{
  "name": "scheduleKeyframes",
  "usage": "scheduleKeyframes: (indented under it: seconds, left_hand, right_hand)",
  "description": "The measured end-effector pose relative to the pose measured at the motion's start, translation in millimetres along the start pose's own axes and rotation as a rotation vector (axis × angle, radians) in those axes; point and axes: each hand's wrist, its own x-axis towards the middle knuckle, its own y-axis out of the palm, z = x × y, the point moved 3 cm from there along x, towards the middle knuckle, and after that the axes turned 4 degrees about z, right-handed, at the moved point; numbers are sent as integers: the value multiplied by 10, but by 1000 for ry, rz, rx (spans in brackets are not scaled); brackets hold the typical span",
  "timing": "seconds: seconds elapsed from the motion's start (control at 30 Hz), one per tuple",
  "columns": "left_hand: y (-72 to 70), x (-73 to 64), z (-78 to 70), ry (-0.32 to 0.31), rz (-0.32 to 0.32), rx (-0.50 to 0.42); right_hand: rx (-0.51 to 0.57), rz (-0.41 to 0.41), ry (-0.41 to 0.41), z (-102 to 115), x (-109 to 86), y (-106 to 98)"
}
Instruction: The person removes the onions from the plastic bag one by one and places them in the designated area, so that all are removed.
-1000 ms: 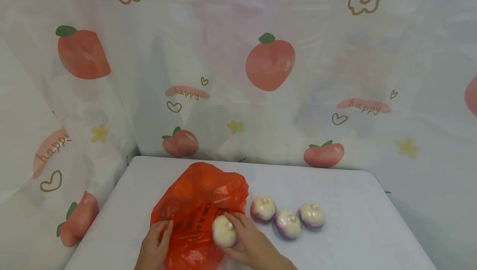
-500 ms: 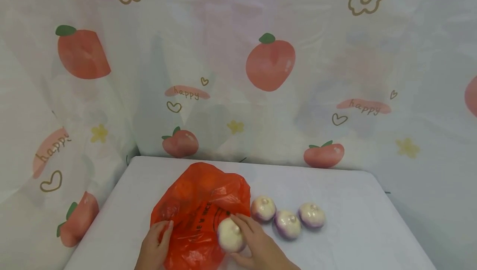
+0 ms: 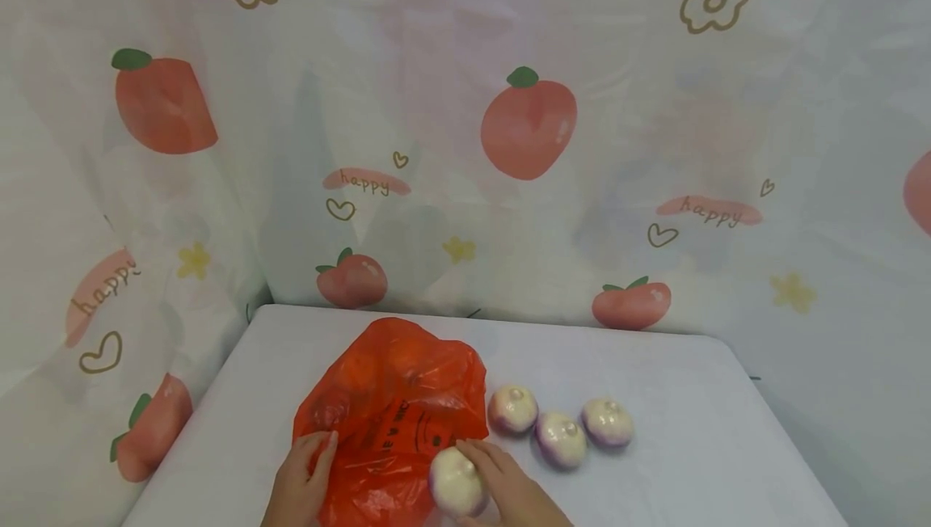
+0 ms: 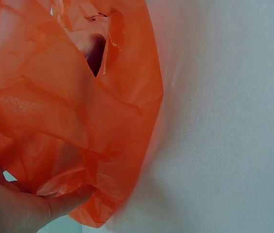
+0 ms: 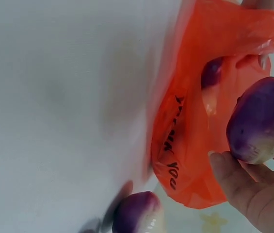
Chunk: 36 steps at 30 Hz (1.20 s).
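A red plastic bag [image 3: 393, 398] with black print lies on the white table. Its near left edge is pinched by my left hand [image 3: 301, 474]; in the left wrist view the thumb [image 4: 71, 201] presses on the film. My right hand [image 3: 509, 486] grips a purple-and-white turnip [image 3: 458, 481] just over the bag's near right side. The right wrist view shows that turnip [image 5: 260, 121] between thumb and fingers, close to the bag's opening. Through the gap, a purple-and-white piece [image 5: 212, 75] shows inside. Orange round shapes also show through the film; their kind is unclear.
Right of the bag sit three more turnips, the left one [image 3: 513, 409], the middle one [image 3: 561, 439] and the right one [image 3: 608, 421]. The white tabletop [image 3: 676, 462] meets a patterned cloth wall [image 3: 553, 268] behind and on the left.
My right hand has drawn the turnip toward me and a little right, from over the bag's printed part to its near right edge. The left hand has stayed in place.
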Motion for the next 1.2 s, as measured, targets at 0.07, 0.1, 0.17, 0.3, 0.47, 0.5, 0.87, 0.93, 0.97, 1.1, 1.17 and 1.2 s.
scheduleKeyframes:
  seconds: [0.07, 0.1, 0.17, 0.3, 0.47, 0.5, 0.87, 0.93, 0.97, 1.1, 1.17, 1.2]
  left_hand:
    - [2, 4, -2, -8, 5, -5]
    - [4, 7, -1, -13, 6, -5]
    - [2, 9, -2, -14, 3, 1]
    - [-3, 10, -11, -15, 0, 13]
    - [-9, 10, -23, 1, -2, 19]
    - [-9, 10, -20, 4, -5, 20]
    - [-4, 11, -5, 3, 0, 7]
    - [-2, 9, -8, 2, 4, 2]
    - [-2, 7, -10, 1, 5, 0]
    - [-5, -2, -18, -2, 2, -7]
    - [-6, -4, -24, -2, 3, -8]
    - [-7, -4, -28, -1, 3, -8]
  right_hand:
    - [9, 0, -10, -27, -24, 2]
    - [20, 3, -14, -44, -36, 3]
    - [49, 11, -16, -79, -57, 10]
    - [94, 29, -40, -120, -81, 31]
    - [112, 65, -8, -126, -108, 43]
    - [120, 74, 17, -124, -115, 42]
    - [194, 108, 99, -138, -189, -3]
    - [165, 81, 60, -163, -203, -19]
    - [156, 64, 48, -175, -211, -29]
    - [122, 19, 87, -212, -245, -77]
    - [141, 15, 147, -219, -263, -104]
    - [153, 17, 179, -223, -267, -117]
